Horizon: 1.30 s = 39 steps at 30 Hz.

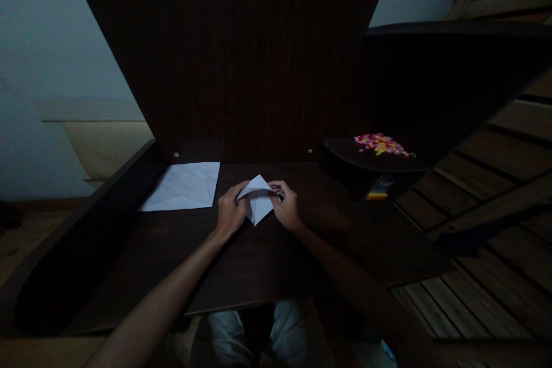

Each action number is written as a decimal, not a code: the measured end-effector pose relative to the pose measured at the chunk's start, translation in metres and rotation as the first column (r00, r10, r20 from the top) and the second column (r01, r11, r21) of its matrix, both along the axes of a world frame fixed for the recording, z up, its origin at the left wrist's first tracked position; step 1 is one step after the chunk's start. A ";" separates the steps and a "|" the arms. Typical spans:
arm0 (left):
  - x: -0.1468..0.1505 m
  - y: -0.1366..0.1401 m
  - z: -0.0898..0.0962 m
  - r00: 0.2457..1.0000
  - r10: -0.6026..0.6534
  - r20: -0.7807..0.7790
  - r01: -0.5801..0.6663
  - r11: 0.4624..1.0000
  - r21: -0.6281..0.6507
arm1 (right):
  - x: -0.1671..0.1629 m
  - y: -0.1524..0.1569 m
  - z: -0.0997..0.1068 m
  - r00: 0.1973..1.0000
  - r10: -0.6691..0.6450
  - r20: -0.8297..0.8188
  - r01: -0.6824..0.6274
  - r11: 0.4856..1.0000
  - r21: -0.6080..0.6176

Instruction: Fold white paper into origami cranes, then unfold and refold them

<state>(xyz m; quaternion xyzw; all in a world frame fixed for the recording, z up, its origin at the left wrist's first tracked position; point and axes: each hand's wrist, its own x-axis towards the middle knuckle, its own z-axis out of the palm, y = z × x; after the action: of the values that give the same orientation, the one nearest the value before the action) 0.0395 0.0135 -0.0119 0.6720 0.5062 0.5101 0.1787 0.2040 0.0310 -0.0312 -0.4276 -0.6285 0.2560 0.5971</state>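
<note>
A small folded white paper [261,207] is held between my two hands over the dark desk [254,264]. It has a diamond outline, with a crease down its lower half and an upper flap that bows upward. My left hand [232,207] grips its left corner, fingers curled behind the paper. On the right corner, my right hand [286,202] is closed with the thumb and fingers around the edge. To the left lies a larger creased white sheet [183,187], flat on the desk.
A rounded shelf [345,152] at the right bears a heap of small pink, red and yellow pieces [380,144]. Beneath it is a colourful item [378,188]. A dark back panel [241,69] rises behind the desk, and a raised side board [77,230] edges the left.
</note>
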 end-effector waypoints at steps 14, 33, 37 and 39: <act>-0.003 0.003 -0.001 0.996 0.046 -0.079 -0.044 0.999 0.024 | 0.001 -0.003 0.003 0.999 -0.035 0.034 0.036 0.999 -0.006; 0.002 0.001 0.004 0.994 0.001 0.107 0.010 0.995 -0.098 | 0.001 0.000 -0.002 0.996 -0.041 0.080 0.044 0.998 -0.039; 0.004 0.001 0.002 0.995 0.022 0.102 -0.015 0.997 -0.077 | 0.000 -0.003 0.001 0.991 -0.058 0.123 0.060 0.998 -0.011; 0.004 0.000 0.002 0.993 0.031 0.116 -0.024 0.998 -0.058 | 0.000 -0.004 0.003 0.986 -0.068 0.150 0.067 0.998 0.009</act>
<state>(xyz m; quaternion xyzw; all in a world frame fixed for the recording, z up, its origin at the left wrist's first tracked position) 0.0433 0.0139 -0.0102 0.6287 0.5181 0.5367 0.2199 0.2041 0.0269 -0.0283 -0.4656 -0.6572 0.2016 0.5574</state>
